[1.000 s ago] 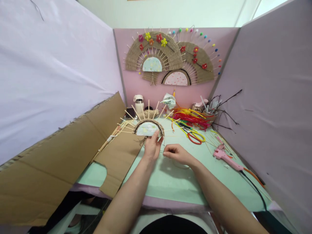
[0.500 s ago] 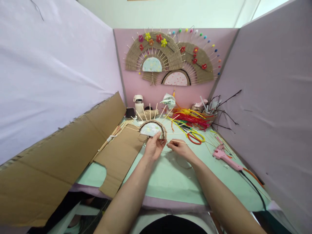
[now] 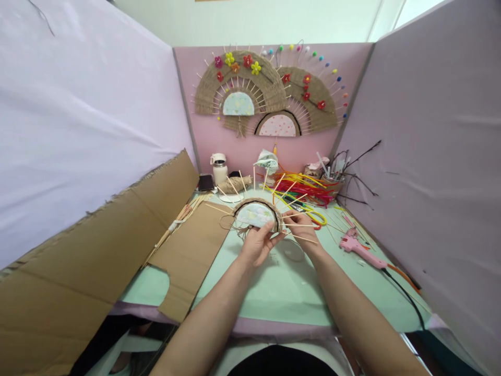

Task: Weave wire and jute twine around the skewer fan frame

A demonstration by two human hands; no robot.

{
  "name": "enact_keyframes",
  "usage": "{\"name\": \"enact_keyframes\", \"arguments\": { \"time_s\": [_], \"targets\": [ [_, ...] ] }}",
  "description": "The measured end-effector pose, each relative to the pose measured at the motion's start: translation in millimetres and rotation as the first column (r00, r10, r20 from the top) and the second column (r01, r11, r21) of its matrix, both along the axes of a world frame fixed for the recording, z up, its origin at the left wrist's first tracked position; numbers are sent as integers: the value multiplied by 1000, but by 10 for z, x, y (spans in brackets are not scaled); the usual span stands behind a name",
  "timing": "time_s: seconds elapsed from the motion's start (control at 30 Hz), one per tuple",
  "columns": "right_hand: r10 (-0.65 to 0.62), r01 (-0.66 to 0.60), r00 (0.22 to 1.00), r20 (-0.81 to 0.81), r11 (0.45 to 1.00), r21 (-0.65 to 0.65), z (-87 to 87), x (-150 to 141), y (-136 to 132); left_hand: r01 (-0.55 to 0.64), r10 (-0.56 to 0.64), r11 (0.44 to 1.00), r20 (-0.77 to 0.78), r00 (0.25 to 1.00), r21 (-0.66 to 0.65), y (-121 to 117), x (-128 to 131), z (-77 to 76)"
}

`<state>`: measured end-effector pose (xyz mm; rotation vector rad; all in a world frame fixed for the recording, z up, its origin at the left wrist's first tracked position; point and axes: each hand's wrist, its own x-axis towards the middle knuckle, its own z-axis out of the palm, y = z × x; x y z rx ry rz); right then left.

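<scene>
My left hand grips the lower right edge of a small half-round fan, its thumb on the pale floral fabric front. A dark line and a wound twine band border the curved rim, and thin wooden sticks radiate outward. By the fan's right side, among the sticks, my right hand is closed in a pinch on thin twine; the fingertips are partly hidden. That twine hangs in a loose loop beneath the hand. Another loose coil of twine dangles at the fan's left.
Cardboard pieces and bundled sticks lie left. A twine roll, white bottle, phone and colourful pipe cleaners stand or lie behind. Yellow-and-red-handled scissors and a corded pink glue gun lie right.
The fan and my left hand have shifted right. My right hand has risen from below the sticks to the fan's right rim, among the sticks. The view has turned slightly right.
</scene>
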<state>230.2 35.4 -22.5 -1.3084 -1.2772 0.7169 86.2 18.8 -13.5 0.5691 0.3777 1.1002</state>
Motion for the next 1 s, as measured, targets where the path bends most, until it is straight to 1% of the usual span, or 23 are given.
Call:
{"name": "enact_keyframes", "arguments": {
  "time_s": [0.17,0.3,0.4,0.5,0.7,0.83,1.0],
  "targets": [
    [0,0,1000,-21,1000,15,-28,-6,24,-50,50,998,16,999,25,0,7,9],
    [44,-44,999,11,999,32,-45,-2,30,-81,80,995,23,997,54,22,-6,10],
    [119,-119,993,24,993,-14,-82,5,53,-126,124,991,42,991,38,56,-18,3],
    [139,-136,989,51,989,-51,-134,17,90,-167,166,986,55,985,13,97,-36,-1],
    [131,-129,972,193,991,-24,-157,48,93,-184,189,979,58,980,-81,148,-68,12],
    [175,-168,936,305,985,-48,-155,40,46,-164,170,982,60,984,-92,159,-85,2],
    [195,-202,883,428,979,-29,-181,15,0,-124,133,988,88,987,-97,179,-125,2]
  ]
}}
